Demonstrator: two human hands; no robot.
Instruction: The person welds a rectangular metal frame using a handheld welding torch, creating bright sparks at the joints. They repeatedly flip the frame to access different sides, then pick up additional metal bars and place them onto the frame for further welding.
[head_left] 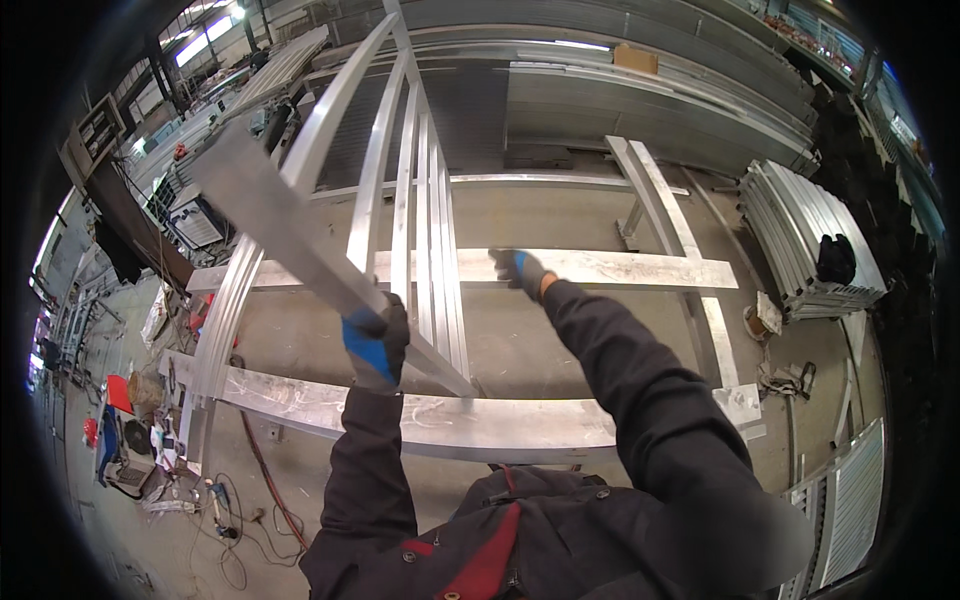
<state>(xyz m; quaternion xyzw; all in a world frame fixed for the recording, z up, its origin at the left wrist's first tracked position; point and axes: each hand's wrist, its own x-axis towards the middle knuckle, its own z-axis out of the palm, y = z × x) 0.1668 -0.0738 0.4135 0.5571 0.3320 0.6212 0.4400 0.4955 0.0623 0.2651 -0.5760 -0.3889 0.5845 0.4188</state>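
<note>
Dark jacket sleeves with a red inner lining come up from the lower edge, one toward each side of the work. Nearest lies a flat metal beam, which runs across the frame support and shows pale marks on its top face. Just above it, the left hand, in a blue and black glove, is closed around the lower bar of a curved aluminium frame. This frame has several slim vertical bars between two long side rails, and it stands tilted, with its lower corner resting on the near beam and its top rising away toward the far side. The right hand, also gloved in blue and black, is stretched farther out; it lies on the second metal beam just beside the frame's bars, and I cannot tell whether its fingers grip anything. On the floor at the left are cables and small tools. At the right a stack of metal panels sits, and long profiles lie behind.
</note>
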